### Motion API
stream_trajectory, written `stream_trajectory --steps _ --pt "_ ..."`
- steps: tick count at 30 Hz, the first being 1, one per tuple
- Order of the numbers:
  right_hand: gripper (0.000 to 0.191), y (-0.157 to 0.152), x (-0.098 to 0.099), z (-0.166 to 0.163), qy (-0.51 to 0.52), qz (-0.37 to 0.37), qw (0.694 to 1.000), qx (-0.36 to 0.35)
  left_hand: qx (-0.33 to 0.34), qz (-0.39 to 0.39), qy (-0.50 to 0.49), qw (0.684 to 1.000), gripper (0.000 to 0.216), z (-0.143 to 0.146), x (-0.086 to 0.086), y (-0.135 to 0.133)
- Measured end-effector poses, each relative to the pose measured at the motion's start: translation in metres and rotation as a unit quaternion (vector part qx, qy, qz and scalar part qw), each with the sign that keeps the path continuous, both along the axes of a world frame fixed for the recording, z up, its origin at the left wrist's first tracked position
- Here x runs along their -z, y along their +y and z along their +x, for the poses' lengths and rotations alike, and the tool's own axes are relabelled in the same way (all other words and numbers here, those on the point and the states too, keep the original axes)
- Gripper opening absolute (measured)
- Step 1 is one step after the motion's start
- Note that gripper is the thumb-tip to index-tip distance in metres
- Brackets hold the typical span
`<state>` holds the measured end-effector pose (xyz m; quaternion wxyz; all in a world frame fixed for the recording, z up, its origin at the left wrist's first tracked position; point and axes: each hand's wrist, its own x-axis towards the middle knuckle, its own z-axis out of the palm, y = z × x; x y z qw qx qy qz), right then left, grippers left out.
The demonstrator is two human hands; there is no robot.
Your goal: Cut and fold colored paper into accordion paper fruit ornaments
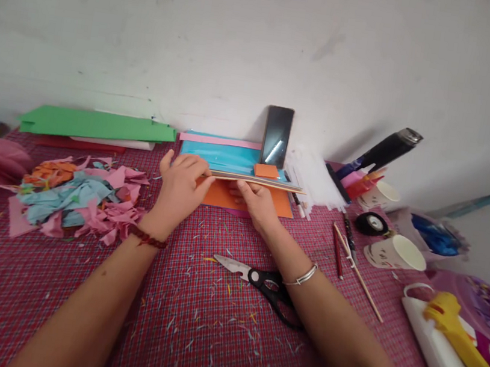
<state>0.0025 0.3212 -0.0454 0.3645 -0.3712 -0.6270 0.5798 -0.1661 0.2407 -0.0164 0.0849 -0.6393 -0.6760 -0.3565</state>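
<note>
My left hand (185, 182) pinches the left end of a thin stack of paper sheets (279, 185), which I see nearly edge-on. Under the middle of the same stack, my right hand (255, 202) is closed with the thumb at its edge; some of its fingers are hidden. An orange sheet (220, 195) lies flat just below. Behind the stack are a blue sheet (219, 157) and a small orange paper piece (265, 170). Open-bladed scissors (254, 276) with black handles lie nearer me, partly covered by my right forearm.
A phone (276, 136) leans on the wall. Crumpled tissue paper (74, 196) lies left, below green folded paper (98, 125). White strips (316, 178), paper cups (397, 252), a tape roll (372, 224), a wooden stick (361, 279) and a yellow-nozzled glue gun (456, 334) occupy the right.
</note>
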Motion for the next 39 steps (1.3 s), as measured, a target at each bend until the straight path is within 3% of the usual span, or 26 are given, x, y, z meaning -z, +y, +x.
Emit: stream_trajectory --steps 5,8,12,19,28,39 --pt "0.036 0.002 0.004 -0.001 0.021 0.002 1.000 -0.003 -0.002 -0.090 -0.009 0.996 0.011 -0.006 -0.013 0.001" --pt "0.031 0.003 0.008 0.000 0.010 0.025 1.000 -0.010 -0.005 -0.099 0.006 0.995 0.027 -0.005 -0.016 0.005" --pt "0.018 0.005 0.009 0.001 -0.009 0.062 0.998 -0.020 0.057 -0.151 0.057 0.985 0.026 -0.006 -0.022 0.026" --pt "0.017 0.007 0.009 0.004 -0.020 0.063 0.997 -0.031 0.163 -0.322 -0.073 0.930 0.031 -0.016 -0.046 0.052" --pt "0.016 0.007 0.010 0.004 0.010 0.028 0.999 -0.036 0.159 -0.364 -0.094 0.913 0.036 -0.022 -0.046 0.056" --pt "0.015 0.006 0.004 0.004 -0.031 0.043 0.998 -0.029 0.171 -0.364 -0.098 0.910 0.035 -0.019 -0.045 0.056"
